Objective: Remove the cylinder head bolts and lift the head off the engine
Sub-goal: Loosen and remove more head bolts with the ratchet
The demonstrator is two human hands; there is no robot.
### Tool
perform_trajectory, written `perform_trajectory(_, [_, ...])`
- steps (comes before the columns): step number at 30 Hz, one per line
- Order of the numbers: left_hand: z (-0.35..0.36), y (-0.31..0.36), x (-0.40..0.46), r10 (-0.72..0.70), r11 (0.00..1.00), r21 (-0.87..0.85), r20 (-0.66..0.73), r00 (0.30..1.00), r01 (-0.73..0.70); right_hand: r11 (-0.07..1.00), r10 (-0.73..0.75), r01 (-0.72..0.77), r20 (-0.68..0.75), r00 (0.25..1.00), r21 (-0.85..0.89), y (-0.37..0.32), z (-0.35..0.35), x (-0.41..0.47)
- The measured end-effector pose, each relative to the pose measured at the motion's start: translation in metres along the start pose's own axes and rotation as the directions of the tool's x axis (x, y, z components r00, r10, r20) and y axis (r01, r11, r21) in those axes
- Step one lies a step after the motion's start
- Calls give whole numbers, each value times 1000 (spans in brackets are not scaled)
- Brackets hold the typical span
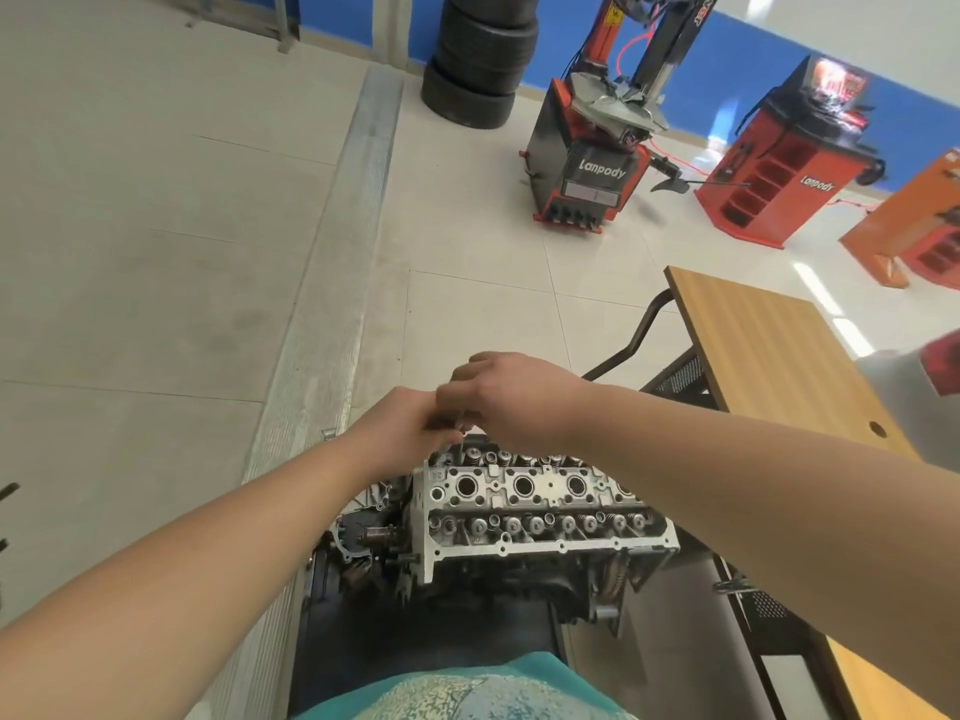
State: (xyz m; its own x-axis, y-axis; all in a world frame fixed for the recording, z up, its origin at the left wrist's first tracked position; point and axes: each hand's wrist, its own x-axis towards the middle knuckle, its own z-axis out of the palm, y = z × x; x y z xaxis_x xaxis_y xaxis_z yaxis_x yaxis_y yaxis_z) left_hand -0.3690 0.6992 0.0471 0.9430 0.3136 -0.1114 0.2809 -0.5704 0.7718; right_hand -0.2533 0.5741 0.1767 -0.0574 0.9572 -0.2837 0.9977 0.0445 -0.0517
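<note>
The bare aluminium cylinder head (540, 511) sits on the engine block (493, 579) low in the middle of the view, with valve springs and spark plug wells exposed. Both my hands meet above its far left corner. My left hand (400, 423) and my right hand (498, 392) together hold a thin metal tool shaft (461, 443) that stands upright and runs down toward the head's far edge. The fingers are curled round the tool's upper part, which they hide. The shaft's lower tip is hard to make out.
A wooden-topped table (769, 356) with a dark metal frame stands to the right of the engine. Farther off are a stack of tyres (480, 59), a red and black tyre changer (592, 163) and a red wheel balancer (779, 168). A metal floor channel (332, 283) runs along the left.
</note>
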Motion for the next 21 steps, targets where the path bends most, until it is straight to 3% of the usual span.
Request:
perform_trajectory(2, [-1, -1, -1, -26, 995, -100, -66, 997, 19, 973, 223, -222, -23, 974, 61, -4, -5, 0])
perform_trajectory(5, [1, -3, 1, -76, 977, -210, -182, 980, 37, 897, 442, -440, 41, 896, -53, -10, -3, 10])
perform_trajectory(8, [5, -2, 3, -26, 989, -151, -108, 994, 10, 923, 384, -379, 86, 919, -72, -13, -3, 9])
perform_trajectory(12, [5, -3, 1, 24, 999, -26, 34, 999, -23, 990, 142, -143, 106, 984, 0, -2, -8, -1])
perform_trajectory(15, [0, 2, 2, 4, 999, -32, -2, 1000, -4, 944, 306, -313, 78, 949, 105, -8, -12, 1])
perform_trajectory(17, [0, 3, 2, -26, 994, -104, -70, 997, 19, 885, 462, -465, 81, 883, 16, -11, -8, 9])
perform_trajectory(19, [2, 2, 2, -42, 992, -121, -110, 993, 28, 872, 490, -487, 62, 870, -59, -14, -4, 14])
perform_trajectory(21, [2, -2, 1, -38, 990, -137, -90, 995, 25, 910, 414, -411, 67, 908, -51, -15, -5, 13])
